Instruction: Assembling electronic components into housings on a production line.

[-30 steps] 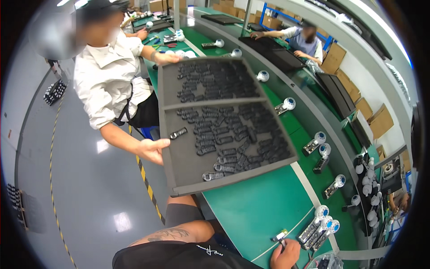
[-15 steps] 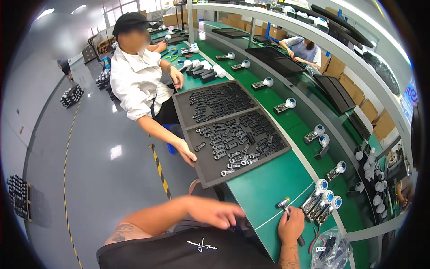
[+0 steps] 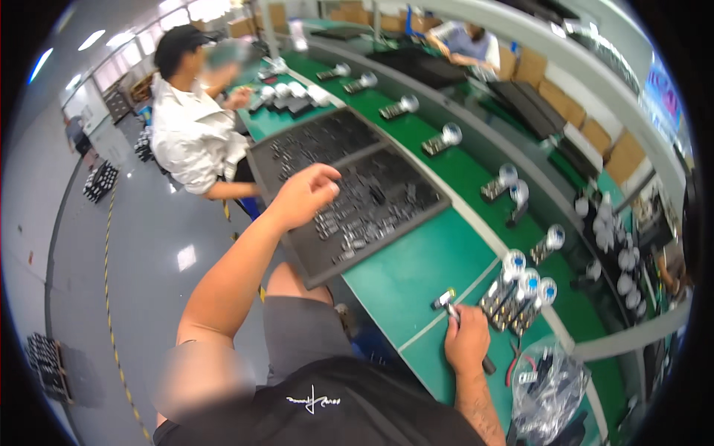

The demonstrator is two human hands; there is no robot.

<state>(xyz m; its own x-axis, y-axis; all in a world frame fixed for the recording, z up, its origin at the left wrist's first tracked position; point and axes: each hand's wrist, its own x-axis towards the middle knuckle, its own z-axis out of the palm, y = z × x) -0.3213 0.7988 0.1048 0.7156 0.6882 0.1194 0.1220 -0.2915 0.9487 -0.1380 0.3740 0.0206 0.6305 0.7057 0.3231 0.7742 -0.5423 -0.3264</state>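
My left hand point(image 3: 306, 197) hovers over the near-left part of a dark divided tray point(image 3: 321, 276); its loosely bent fingers are apart, and nothing shows in them. Rows of small black plastic parts point(image 3: 375, 195) fill both halves of the tray. My right hand point(image 3: 467, 340) rests on the green bench, wrapped around the handle of a small hammer point(image 3: 444, 299). The hammer's metal head has a yellowish end and points away from me. Just beyond that hand lie several white-headed devices point(image 3: 513, 293) with bare circuit boards in their handles.
Red-handled pliers point(image 3: 513, 363) and a clear plastic bag point(image 3: 547, 394) lie right of my right hand. Similar devices point(image 3: 444, 139) are spaced along the green line beyond a pale strip. A person in a white shirt point(image 3: 195, 134) sits at the tray's far left. A metal rail point(image 3: 632, 334) juts in at right.
My left hand has moved from near my chest out over the tray. My right hand keeps hold of the hammer. The co-worker's hand has left the tray's near-left edge, and the view has shifted.
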